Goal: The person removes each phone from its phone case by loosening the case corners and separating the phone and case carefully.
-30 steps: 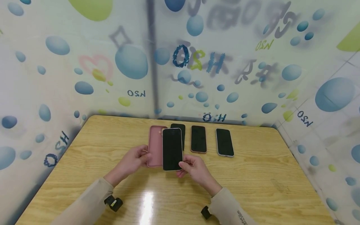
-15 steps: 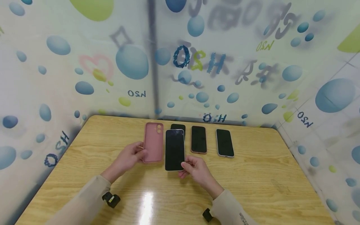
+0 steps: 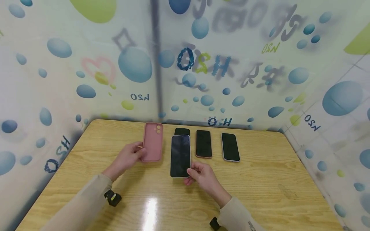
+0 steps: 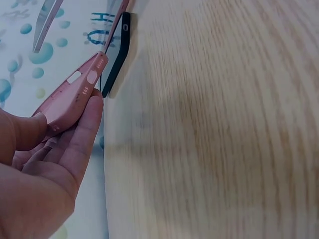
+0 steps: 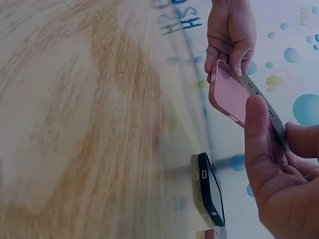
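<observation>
My left hand point(image 3: 127, 158) pinches the lower left edge of a pink phone case point(image 3: 152, 142), thumb on its inner side and fingers behind. The case is held above the table, its hollow side towards me and two camera holes at the top right. My right hand point(image 3: 203, 176) pinches the lower right corner of a smartphone point(image 3: 180, 156) with a black screen and pale frame. A gap separates phone and case in the head view. In the left wrist view, the fingers point(image 4: 84, 134) support the case point(image 4: 75, 97) from beneath. The right wrist view shows the phone point(image 5: 269, 112) edge-on.
Behind the held phone lies a black-edged phone or case point(image 3: 182, 131), partly hidden. To its right lie a phone with a reddish edge point(image 3: 203, 143) and one with a pale edge point(image 3: 230, 147). The wooden table point(image 3: 268, 179) meets patterned walls at the back and sides.
The pink case has moved left and up, away from the phone, uncovering its camera holes. The right hand has shifted the phone slightly right and towards me.
</observation>
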